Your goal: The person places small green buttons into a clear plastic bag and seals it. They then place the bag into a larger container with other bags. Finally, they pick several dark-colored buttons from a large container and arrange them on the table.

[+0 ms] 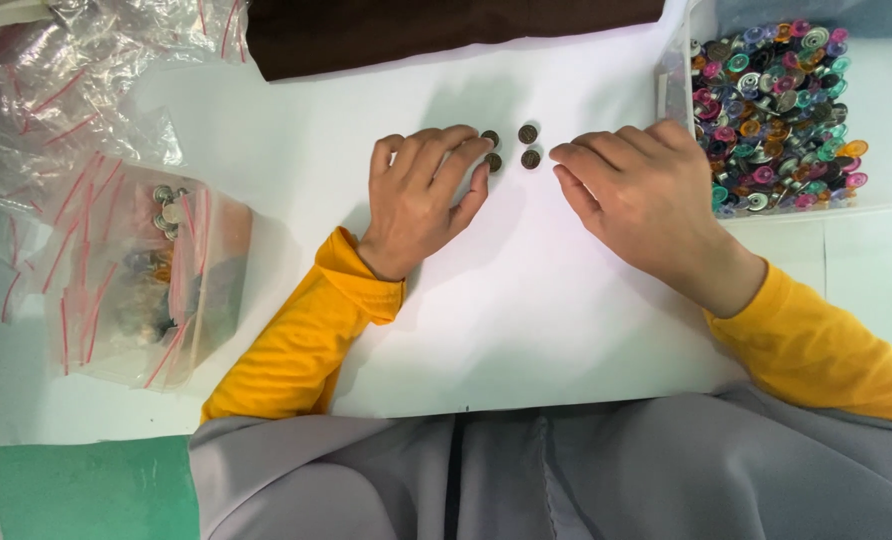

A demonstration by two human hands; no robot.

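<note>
Four small dark round buttons (511,147) lie in a tight square on the white sheet (526,300), between the two hands. The left hand (421,195) rests palm down, fingers loosely curled, its fingertips touching the two left buttons without gripping them. The right hand (646,190) lies flat just beside the right pair, fingers together, holding nothing. A clear bin (871,205) of coloured buttons sits at its right, plastic bags (136,270) far left

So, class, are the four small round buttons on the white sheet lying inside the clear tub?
No, the four buttons lie on the white sheet between both hands.
</note>
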